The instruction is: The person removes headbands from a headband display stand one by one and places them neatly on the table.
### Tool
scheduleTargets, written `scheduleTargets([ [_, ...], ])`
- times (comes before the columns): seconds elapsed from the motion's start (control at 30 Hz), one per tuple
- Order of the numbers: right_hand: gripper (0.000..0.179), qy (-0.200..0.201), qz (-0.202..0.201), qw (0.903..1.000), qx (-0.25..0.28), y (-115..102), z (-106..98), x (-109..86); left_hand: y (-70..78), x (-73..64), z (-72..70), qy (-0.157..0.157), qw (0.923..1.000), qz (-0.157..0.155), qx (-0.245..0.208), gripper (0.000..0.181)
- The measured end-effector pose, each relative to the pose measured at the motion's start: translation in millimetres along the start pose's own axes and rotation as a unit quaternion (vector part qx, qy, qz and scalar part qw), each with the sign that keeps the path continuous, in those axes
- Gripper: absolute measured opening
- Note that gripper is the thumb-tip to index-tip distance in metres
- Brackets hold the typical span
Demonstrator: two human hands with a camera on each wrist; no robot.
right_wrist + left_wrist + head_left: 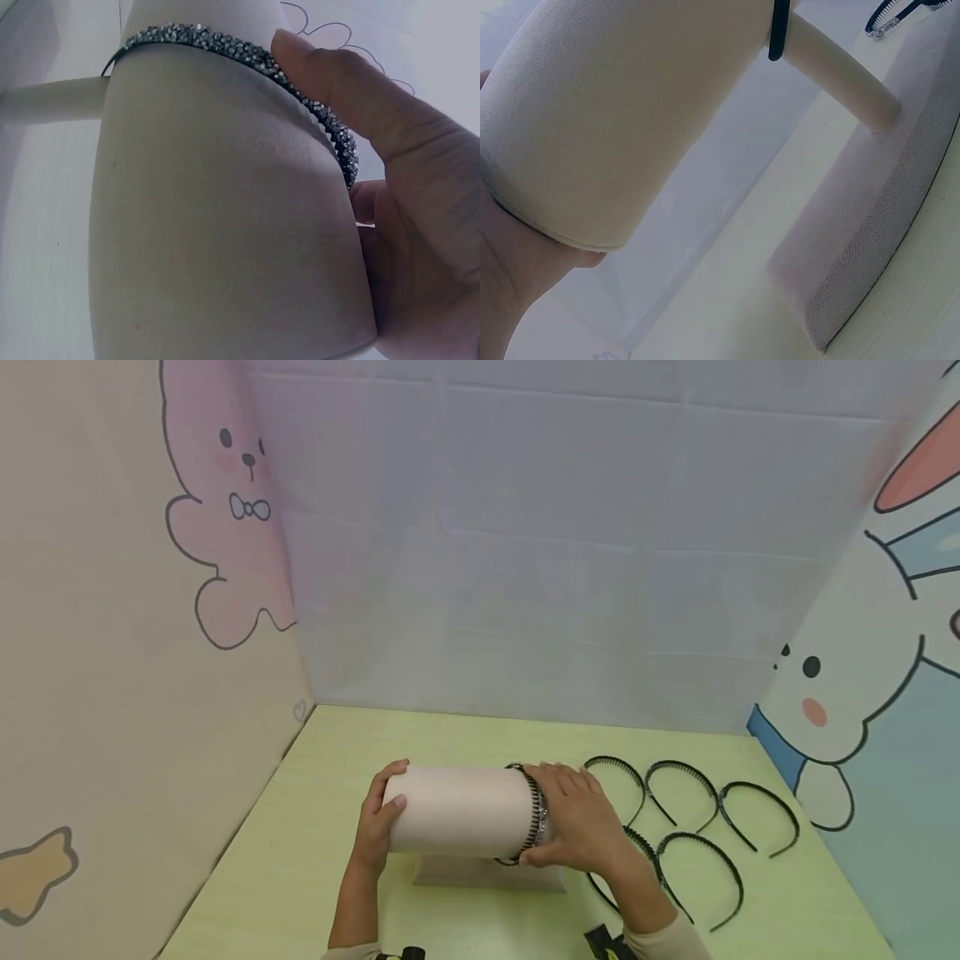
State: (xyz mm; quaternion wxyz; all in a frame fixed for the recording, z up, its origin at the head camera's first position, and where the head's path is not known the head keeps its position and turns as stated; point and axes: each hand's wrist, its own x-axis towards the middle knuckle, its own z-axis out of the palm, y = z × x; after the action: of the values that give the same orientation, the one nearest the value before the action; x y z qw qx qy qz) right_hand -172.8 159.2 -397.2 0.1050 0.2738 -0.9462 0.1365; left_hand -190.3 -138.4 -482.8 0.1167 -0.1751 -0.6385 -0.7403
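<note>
A pale padded cylinder [457, 810] lies level on a short post [844, 71] above a slanted base [870, 225], forming a headband display stand. My left hand [375, 818] grips the cylinder's left end, thumb at the front and fingers over the rim. Around the right part of the cylinder sits a black toothed headband [537, 814] covered in silvery glitter [225, 43]. My right hand [581, 818] spans the cylinder there and holds the headband, its thumb on the glittered band in the right wrist view. One dark headband tip [778, 30] shows below the cylinder near the post.
Several black headbands [720, 852] lie on the right side of the pale green table [337, 752], some partly behind my right forearm. Fabric walls with cartoon animals enclose the table at the left, back [480, 568] and right.
</note>
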Motion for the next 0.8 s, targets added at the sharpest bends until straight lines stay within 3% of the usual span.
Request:
scheduleTargets([
  [0.4,0.109,0.009,-0.014,0.9997,0.018,12.4,-4.0,-4.8,-0.6,0.6,0.6,-0.001,0.9999,0.010,-0.003,0.037],
  [0.67,0.107,-0.013,0.011,0.9958,0.090,24.9,-6.2,-7.6,-1.2,0.8,-0.6,-0.007,0.9999,0.011,-0.009,0.038],
  [0.8,0.105,-0.004,0.007,0.9917,0.128,32.4,-3.5,-9.6,-1.8,0.2,-1.6,-0.008,0.9999,0.011,-0.010,0.038],
])
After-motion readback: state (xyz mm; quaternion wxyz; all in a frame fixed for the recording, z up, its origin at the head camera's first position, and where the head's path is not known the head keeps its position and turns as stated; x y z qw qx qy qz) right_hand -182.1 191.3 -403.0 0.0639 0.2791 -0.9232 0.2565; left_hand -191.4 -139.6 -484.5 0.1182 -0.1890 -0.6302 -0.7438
